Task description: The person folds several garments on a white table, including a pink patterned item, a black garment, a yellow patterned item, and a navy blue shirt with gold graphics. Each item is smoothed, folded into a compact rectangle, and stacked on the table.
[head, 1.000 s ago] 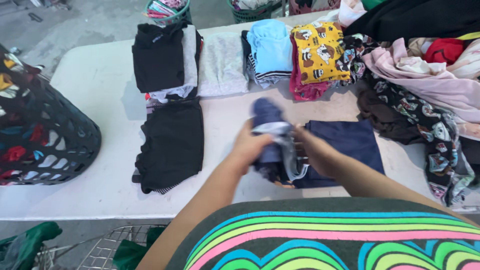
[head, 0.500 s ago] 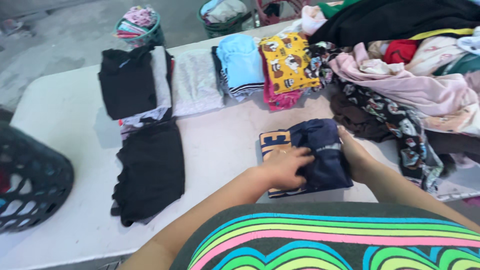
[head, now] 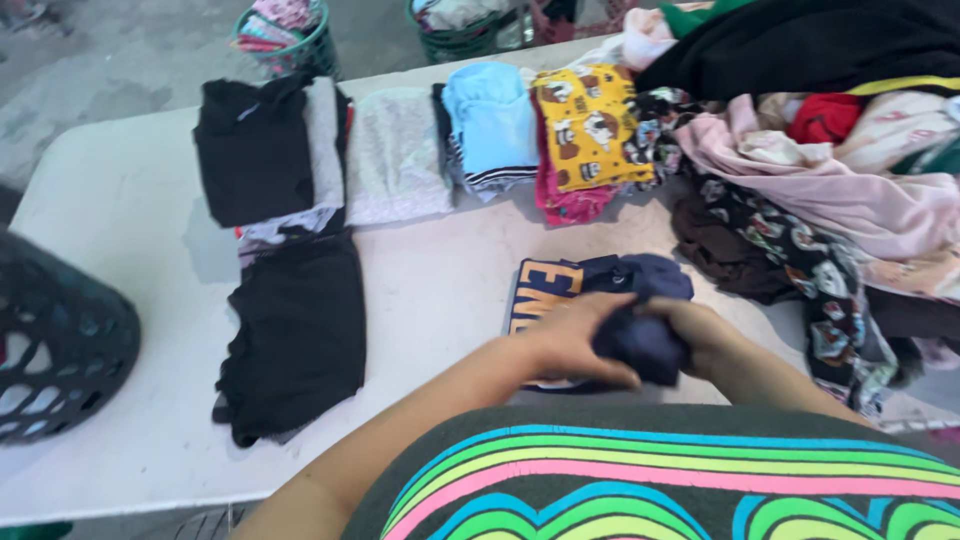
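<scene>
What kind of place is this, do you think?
Probably a laundry-folding or clothes-sorting spot: a white table with folded stacks, a loose clothes heap, and laundry baskets on a concrete floor.

navy shirt [head: 610, 300] w/ orange print | yellow cartoon-print top [head: 590, 125] | white table [head: 110, 200]

Both hands are gripping a navy garment [head: 640, 335] on the white table [head: 440, 290]: the left hand [head: 572, 342] is pressing its near edge, the right hand [head: 700, 335] is clasping its right side. Folded clothes are lying in a row behind it, a black stack [head: 252, 150], a light blue stack [head: 490, 122] and a yellow printed piece [head: 590, 125], with an unsorted heap [head: 840, 170] sitting to the right.
</scene>
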